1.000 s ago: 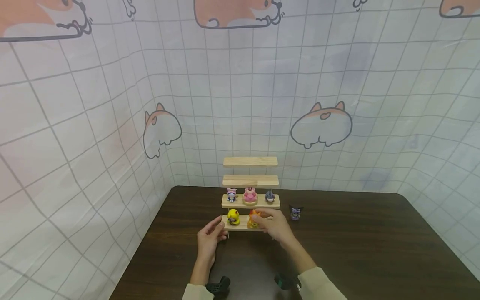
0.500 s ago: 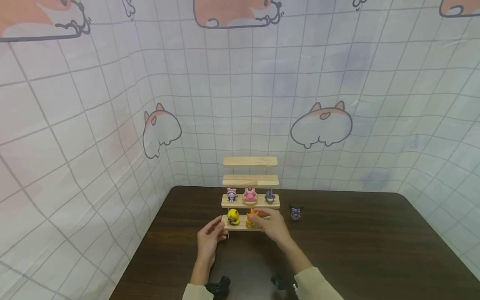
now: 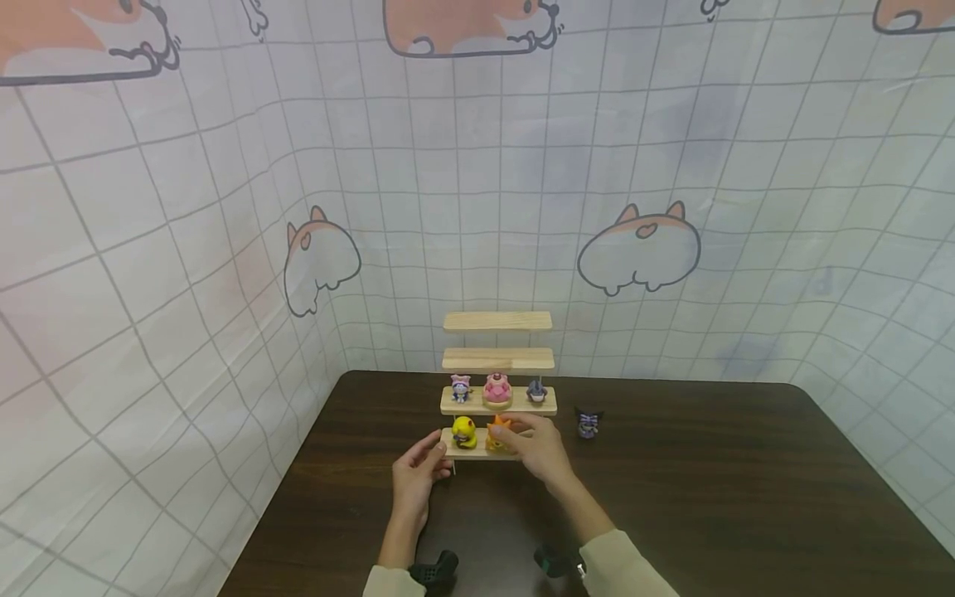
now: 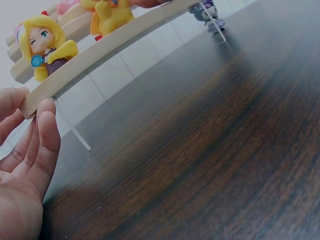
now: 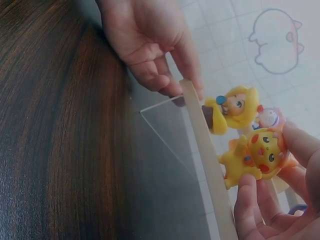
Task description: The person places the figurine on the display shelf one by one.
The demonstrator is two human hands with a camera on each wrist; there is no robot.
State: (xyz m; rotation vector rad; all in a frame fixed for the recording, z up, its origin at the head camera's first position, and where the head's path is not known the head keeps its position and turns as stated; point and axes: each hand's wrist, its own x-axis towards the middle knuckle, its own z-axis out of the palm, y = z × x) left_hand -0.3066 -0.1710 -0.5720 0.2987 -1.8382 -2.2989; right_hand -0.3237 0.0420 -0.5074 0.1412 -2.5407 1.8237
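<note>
A stepped wooden display rack has its lowest board (image 3: 477,454) at the front. My left hand (image 3: 418,473) pinches that board's left end, thumb above and fingers beneath. Near this end sits a yellow-haired figurine (image 4: 42,45) holding a blue magnifying glass. In my right hand (image 3: 543,452), thumb and fingers grip a yellow figurine with an orange mane (image 5: 260,155), standing at the middle of the same board. Its feet meet the board in the right wrist view. My fingers cover part of its side and the board's right end in the head view.
On the tier above stand a pink-hatted figurine (image 3: 460,388), a pink figurine on a round base (image 3: 496,390) and a grey-blue one (image 3: 537,390). Two upper boards (image 3: 498,321) rise behind. A dark-eared purple figurine (image 3: 588,424) stands on the dark wooden table (image 3: 709,481), right of the rack.
My right hand has slid the orange-maned figurine a little left along the lowest board, closer to the yellow-haired one. My left hand has stayed on the board's end.
</note>
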